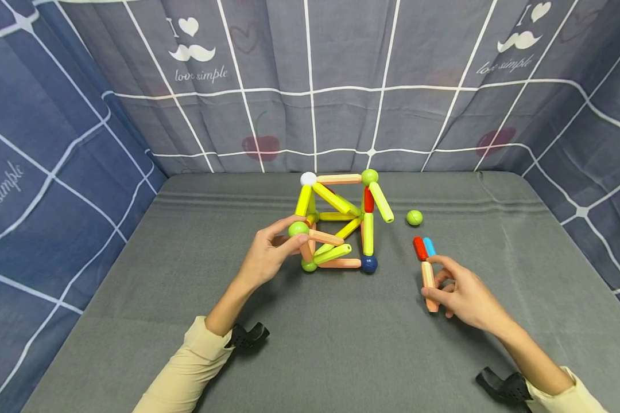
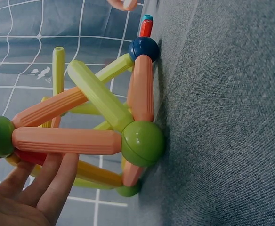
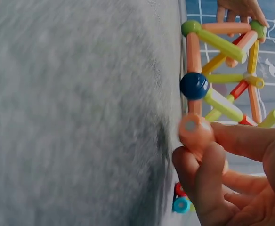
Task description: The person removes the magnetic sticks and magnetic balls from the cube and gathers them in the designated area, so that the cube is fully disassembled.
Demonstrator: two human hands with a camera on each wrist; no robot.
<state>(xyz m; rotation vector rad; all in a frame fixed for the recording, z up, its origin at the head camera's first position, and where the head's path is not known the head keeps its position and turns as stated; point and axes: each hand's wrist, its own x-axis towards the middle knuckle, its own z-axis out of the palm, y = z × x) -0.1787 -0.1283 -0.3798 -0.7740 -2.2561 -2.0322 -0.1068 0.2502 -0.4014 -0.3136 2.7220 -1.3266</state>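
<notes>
A frame of magnetic sticks and balls stands mid-table, with a white ball [image 1: 308, 179] at the back top and a dark blue ball [image 1: 369, 264] at the front right. My left hand [image 1: 262, 253] holds the green ball [image 1: 298, 229] at its front left upper corner; an upright orange stick [image 2: 67, 141] joins that ball to a lower green ball [image 2: 143, 143]. Another orange stick [image 1: 326, 237] and a yellow-green stick [image 1: 333, 253] jut out with free ends. To the right, my right hand [image 1: 467, 295] pinches a loose orange stick [image 1: 427, 278] between thumb and fingers.
Just beyond the right hand lie a red stick [image 1: 420, 248] and a blue stick [image 1: 430, 246], side by side. A loose green ball [image 1: 415, 217] rests farther back. Checked curtains [image 1: 423, 115] enclose the grey cloth-covered table [image 1: 341, 350] at the back and sides.
</notes>
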